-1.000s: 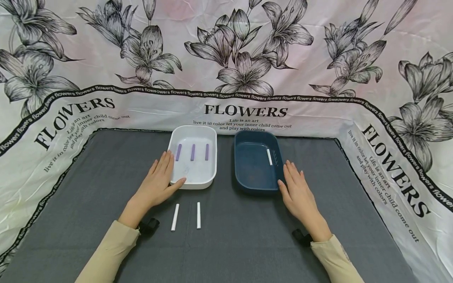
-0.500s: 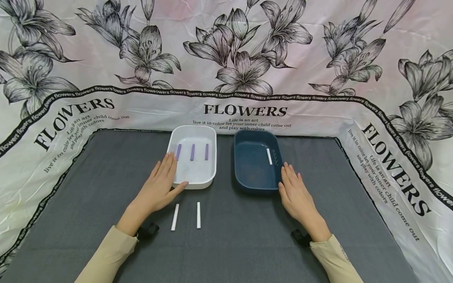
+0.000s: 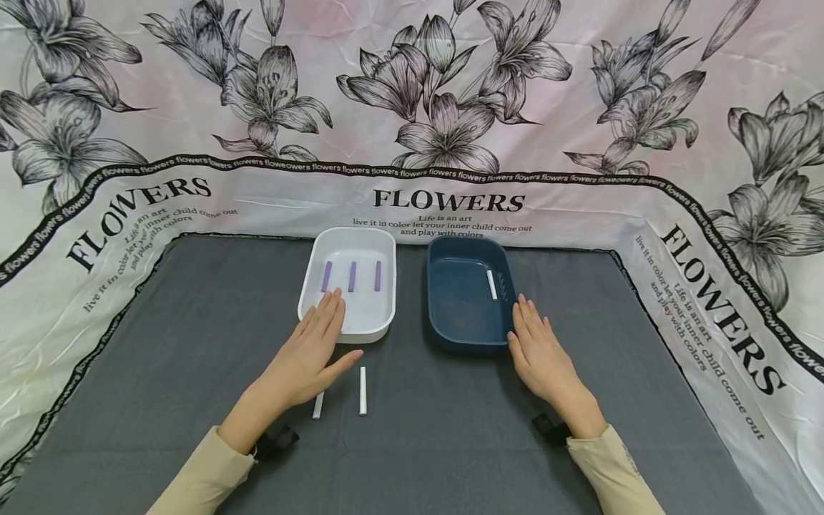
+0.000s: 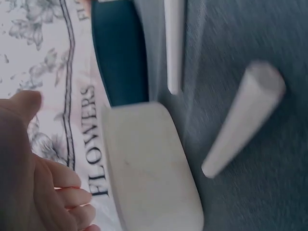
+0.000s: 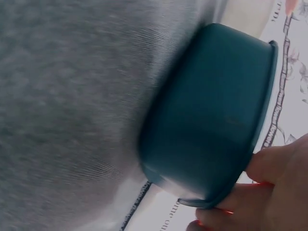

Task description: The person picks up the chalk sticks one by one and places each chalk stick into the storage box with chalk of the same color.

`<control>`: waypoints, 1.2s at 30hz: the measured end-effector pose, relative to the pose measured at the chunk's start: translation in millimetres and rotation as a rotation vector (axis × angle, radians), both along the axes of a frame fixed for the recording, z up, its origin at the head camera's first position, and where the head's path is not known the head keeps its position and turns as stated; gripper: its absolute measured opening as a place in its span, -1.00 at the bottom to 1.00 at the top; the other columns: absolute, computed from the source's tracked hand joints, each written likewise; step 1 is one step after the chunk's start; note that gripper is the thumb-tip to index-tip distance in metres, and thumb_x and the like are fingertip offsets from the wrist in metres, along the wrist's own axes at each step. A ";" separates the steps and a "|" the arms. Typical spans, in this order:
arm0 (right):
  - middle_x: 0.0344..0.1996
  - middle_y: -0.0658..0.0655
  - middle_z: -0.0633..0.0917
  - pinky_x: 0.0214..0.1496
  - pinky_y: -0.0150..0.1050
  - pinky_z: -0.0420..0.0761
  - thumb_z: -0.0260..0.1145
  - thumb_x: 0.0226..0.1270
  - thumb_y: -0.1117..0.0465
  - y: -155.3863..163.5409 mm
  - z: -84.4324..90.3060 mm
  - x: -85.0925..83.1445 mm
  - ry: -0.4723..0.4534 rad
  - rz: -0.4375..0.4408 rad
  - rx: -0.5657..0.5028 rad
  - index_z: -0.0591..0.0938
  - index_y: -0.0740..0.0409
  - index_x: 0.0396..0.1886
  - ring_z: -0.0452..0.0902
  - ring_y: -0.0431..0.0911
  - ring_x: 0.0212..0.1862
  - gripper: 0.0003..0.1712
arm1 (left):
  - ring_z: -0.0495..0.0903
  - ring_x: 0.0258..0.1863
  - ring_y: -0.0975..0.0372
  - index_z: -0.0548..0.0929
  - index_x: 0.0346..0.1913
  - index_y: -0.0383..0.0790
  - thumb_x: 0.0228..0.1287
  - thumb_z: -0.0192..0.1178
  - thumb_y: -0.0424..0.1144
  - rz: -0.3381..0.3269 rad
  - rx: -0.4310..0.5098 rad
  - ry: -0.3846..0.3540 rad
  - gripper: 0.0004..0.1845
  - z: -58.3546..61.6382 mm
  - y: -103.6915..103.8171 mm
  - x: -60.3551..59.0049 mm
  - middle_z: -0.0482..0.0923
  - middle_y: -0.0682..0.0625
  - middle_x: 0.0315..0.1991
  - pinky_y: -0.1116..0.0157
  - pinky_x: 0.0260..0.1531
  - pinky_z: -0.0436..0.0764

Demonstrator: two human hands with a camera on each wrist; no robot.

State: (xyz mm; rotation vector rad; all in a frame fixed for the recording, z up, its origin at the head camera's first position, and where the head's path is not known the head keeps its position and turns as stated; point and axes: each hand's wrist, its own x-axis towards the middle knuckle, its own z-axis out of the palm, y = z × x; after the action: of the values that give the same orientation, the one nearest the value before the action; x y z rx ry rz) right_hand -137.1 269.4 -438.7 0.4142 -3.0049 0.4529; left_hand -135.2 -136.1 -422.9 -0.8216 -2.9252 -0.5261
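Observation:
A white tray (image 3: 370,334) holds three purple sticks (image 3: 352,276) side by side. To its right a dark blue tray (image 3: 466,345) holds one white stick (image 3: 491,285). Two white sticks lie on the grey mat in front of the white tray: one (image 3: 363,390) in full view, the other (image 3: 318,406) partly hidden under my left hand. My left hand (image 3: 325,332) is flat with straight fingers, its fingertips over the white tray's near rim. My right hand (image 3: 528,332) lies flat against the blue tray's near right corner. In the left wrist view the white tray (image 4: 149,168) and a stick (image 4: 243,122) show close up.
A grey mat (image 3: 450,443) covers the table. A flower-printed cloth (image 3: 412,107) rises behind it and along both sides. In the right wrist view the blue tray's wall (image 5: 216,120) fills the frame, with my fingers (image 5: 269,192) at its rim.
My left hand has slid right and toward me, off the white tray's left side, and now covers the top of the left white stick. My right hand has barely moved.

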 end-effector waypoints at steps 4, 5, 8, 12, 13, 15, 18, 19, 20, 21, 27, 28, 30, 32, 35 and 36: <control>0.57 0.32 -0.11 0.51 0.22 -0.09 -0.14 0.65 0.11 -0.2 6.3 0.7 -0.060 0.001 -0.003 -0.01 0.45 0.54 -0.22 0.22 0.56 -0.32 | -0.30 0.57 0.04 -0.09 0.55 -0.42 0.44 -0.02 0.28 -0.037 0.005 0.019 -0.01 0.8 7.2 8.4 -0.27 -0.22 0.60 0.02 0.50 -0.12; 0.57 0.32 -0.12 0.51 0.22 -0.10 -0.13 0.65 0.12 -0.3 7.9 0.8 -0.070 0.001 -0.003 -0.01 0.45 0.54 -0.22 0.23 0.56 -0.31 | -0.28 0.57 0.03 -0.08 0.55 -0.43 0.43 -0.01 0.27 -0.048 0.008 0.023 0.00 1.0 9.1 10.7 -0.25 -0.23 0.59 0.02 0.50 -0.10; 0.57 0.33 -0.12 0.51 0.21 -0.13 -0.09 0.64 0.14 -0.9 12.2 1.3 -0.091 0.003 -0.002 -0.01 0.44 0.54 -0.23 0.22 0.56 -0.31 | -0.23 0.57 0.01 -0.05 0.55 -0.44 0.42 0.01 0.29 -0.078 0.009 0.035 0.01 -0.5 14.2 17.7 -0.20 -0.25 0.59 -0.02 0.48 -0.04; 0.57 0.32 -0.12 0.52 0.19 -0.15 -0.09 0.64 0.15 -1.4 14.2 1.3 -0.105 0.013 0.000 -0.03 0.43 0.55 -0.25 0.20 0.57 -0.31 | -0.15 0.56 -0.01 0.01 0.53 -0.46 0.39 0.08 0.27 -0.114 0.019 0.062 0.01 -1.9 20.0 27.2 -0.13 -0.29 0.57 -0.04 0.46 0.06; 0.57 0.32 -0.13 0.52 0.19 -0.15 -0.10 0.64 0.15 -1.5 14.3 1.2 -0.106 0.017 -0.002 -0.03 0.43 0.55 -0.26 0.20 0.57 -0.31 | -0.13 0.56 -0.01 0.03 0.52 -0.47 0.38 0.10 0.26 -0.124 0.021 0.070 0.00 -2.7 21.4 29.4 -0.11 -0.30 0.56 -0.04 0.45 0.08; 0.57 0.32 -0.14 0.52 0.19 -0.16 -0.11 0.64 0.15 -1.3 14.0 1.0 -0.111 0.022 -0.003 -0.05 0.43 0.55 -0.27 0.19 0.57 -0.31 | -0.08 0.55 -0.04 0.07 0.51 -0.50 0.37 0.14 0.23 -0.148 0.023 0.083 0.00 -4.9 24.2 33.5 -0.07 -0.33 0.55 -0.05 0.43 0.12; 0.57 0.32 -0.15 0.52 0.18 -0.16 -0.11 0.64 0.15 -0.9 13.5 0.6 -0.111 0.027 -0.003 -0.05 0.42 0.55 -0.28 0.19 0.57 -0.31 | 0.03 0.52 -0.09 0.12 0.47 -0.55 0.34 0.20 0.20 -0.179 0.020 0.095 -0.01 -9.8 28.0 39.2 0.01 -0.38 0.51 -0.06 0.40 0.19; 0.57 0.32 -0.15 0.52 0.18 -0.16 -0.11 0.64 0.15 -0.8 13.3 0.4 -0.110 0.027 -0.003 -0.05 0.42 0.55 -0.27 0.19 0.57 -0.31 | 0.06 0.51 -0.10 0.14 0.46 -0.57 0.33 0.21 0.19 -0.187 0.015 0.098 -0.01 -11.4 29.2 41.0 0.03 -0.40 0.50 -0.06 0.39 0.21; 0.57 0.31 -0.15 0.52 0.18 -0.16 -0.11 0.64 0.15 -0.6 13.0 0.2 -0.110 0.027 -0.002 -0.05 0.42 0.55 -0.28 0.19 0.57 -0.31 | 0.09 0.50 -0.11 0.15 0.45 -0.58 0.32 0.23 0.18 -0.193 0.012 0.100 -0.01 -12.9 30.3 42.6 0.06 -0.41 0.49 -0.06 0.39 0.22; 0.57 0.31 -0.15 0.52 0.18 -0.16 -0.10 0.64 0.15 -0.6 12.9 -0.1 -0.109 0.027 -0.001 -0.05 0.42 0.55 -0.28 0.19 0.57 -0.31 | 0.11 0.49 -0.11 0.17 0.44 -0.59 0.31 0.24 0.18 -0.197 0.007 0.101 -0.01 -14.1 31.3 44.0 0.08 -0.41 0.48 -0.06 0.38 0.23; 0.57 0.32 -0.14 0.52 0.19 -0.15 -0.10 0.64 0.15 -0.7 12.8 -0.7 -0.106 0.026 -0.002 -0.03 0.43 0.54 -0.28 0.18 0.57 -0.31 | 0.13 0.48 -0.12 0.20 0.42 -0.60 0.27 0.30 0.15 -0.207 -0.019 0.073 -0.01 -20.8 33.7 47.0 0.12 -0.42 0.46 -0.05 0.39 0.23; 0.57 0.32 -0.14 0.52 0.19 -0.14 -0.10 0.64 0.15 -0.7 12.7 -0.7 -0.106 0.027 -0.004 -0.03 0.43 0.54 -0.28 0.18 0.57 -0.31 | 0.14 0.47 -0.13 0.21 0.42 -0.60 0.26 0.32 0.14 -0.207 -0.029 0.060 -0.01 -21.7 33.4 46.7 0.13 -0.42 0.46 -0.06 0.38 0.23; 0.57 0.32 -0.14 0.52 0.19 -0.14 -0.10 0.64 0.15 -0.8 12.4 -0.6 -0.106 0.026 -0.006 -0.03 0.43 0.54 -0.28 0.18 0.57 -0.31 | 0.14 0.47 -0.15 0.22 0.42 -0.59 0.25 0.35 0.09 -0.204 -0.057 0.018 -0.03 -23.6 32.3 45.7 0.14 -0.42 0.45 -0.07 0.39 0.22; 0.57 0.32 -0.14 0.51 0.20 -0.13 -0.10 0.64 0.15 -0.9 11.9 -0.6 -0.105 0.024 -0.007 -0.03 0.43 0.54 -0.28 0.19 0.57 -0.31 | 0.17 0.45 -0.18 0.24 0.41 -0.59 0.24 0.37 0.05 -0.201 -0.091 -0.019 -0.06 -25.2 31.1 44.3 0.16 -0.43 0.44 -0.07 0.38 0.23; 0.57 0.32 -0.14 0.51 0.21 -0.12 -0.10 0.64 0.15 -1.0 11.2 -0.7 -0.102 0.025 -0.009 -0.03 0.43 0.54 -0.26 0.20 0.57 -0.31 | 0.22 0.42 -0.21 0.29 0.38 -0.61 0.24 0.38 -0.02 -0.195 -0.119 -0.063 -0.12 -27.1 30.0 42.5 0.21 -0.45 0.41 -0.08 0.36 0.25; 0.57 0.32 -0.13 0.51 0.21 -0.12 -0.10 0.64 0.15 -1.1 11.1 -0.8 -0.101 0.025 -0.010 -0.03 0.43 0.54 -0.26 0.21 0.57 -0.31 | 0.23 0.41 -0.21 0.31 0.36 -0.61 0.24 0.38 -0.03 -0.193 -0.122 -0.067 -0.14 -27.6 30.0 42.0 0.22 -0.46 0.40 -0.09 0.36 0.26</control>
State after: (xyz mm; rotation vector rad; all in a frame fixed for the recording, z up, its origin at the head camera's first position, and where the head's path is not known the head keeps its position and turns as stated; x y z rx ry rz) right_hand -137.9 268.2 -427.6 0.4421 -3.0962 0.5056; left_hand -93.2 -106.1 -450.6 -1.1311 -2.9808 -0.3961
